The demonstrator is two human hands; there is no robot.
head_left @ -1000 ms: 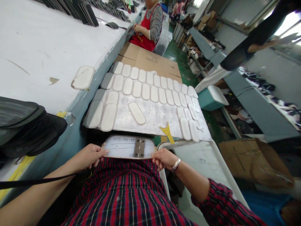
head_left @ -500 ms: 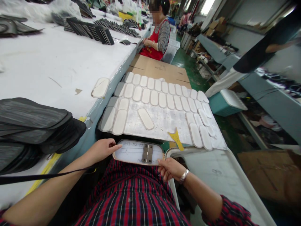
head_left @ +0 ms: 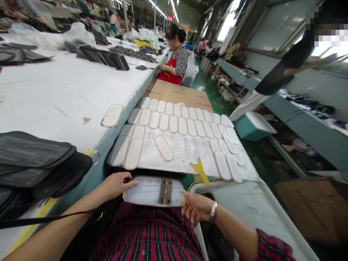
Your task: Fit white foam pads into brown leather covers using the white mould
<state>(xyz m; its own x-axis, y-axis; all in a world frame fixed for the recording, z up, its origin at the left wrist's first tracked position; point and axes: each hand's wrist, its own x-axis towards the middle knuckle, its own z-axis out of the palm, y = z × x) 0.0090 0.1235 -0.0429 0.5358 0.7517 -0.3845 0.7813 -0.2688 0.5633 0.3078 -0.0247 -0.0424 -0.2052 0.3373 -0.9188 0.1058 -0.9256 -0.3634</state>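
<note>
Between my hands, close to my lap, is an oblong board point(head_left: 146, 192) with rounded ends, a pale face and handwritten marks. A metal hinge point(head_left: 165, 191) is fixed on its right half. My left hand point(head_left: 115, 185) grips the left end, thumb on top and fingers curled beneath. At the right end my right hand point(head_left: 194, 206) pinches the rim, its other fingers folded under. Beyond the board, pale oval pieces point(head_left: 164, 148) lie in rows on a silvery work surface point(head_left: 187, 146). A yellow forked tool point(head_left: 200, 171) rests at that surface's front edge.
Dark oval pieces point(head_left: 32, 148) are stacked on the white table point(head_left: 67, 87) at left. One pale oval point(head_left: 111, 115) lies near its edge. A large plastic bin point(head_left: 244, 203) stands at my right. A co-worker in a red apron point(head_left: 174, 69) sits ahead beyond the cardboard point(head_left: 179, 93).
The view has tilted upward, so the surroundings appear lower in the frame. Both hands still hold the board by its ends, with little change in their grip.
</note>
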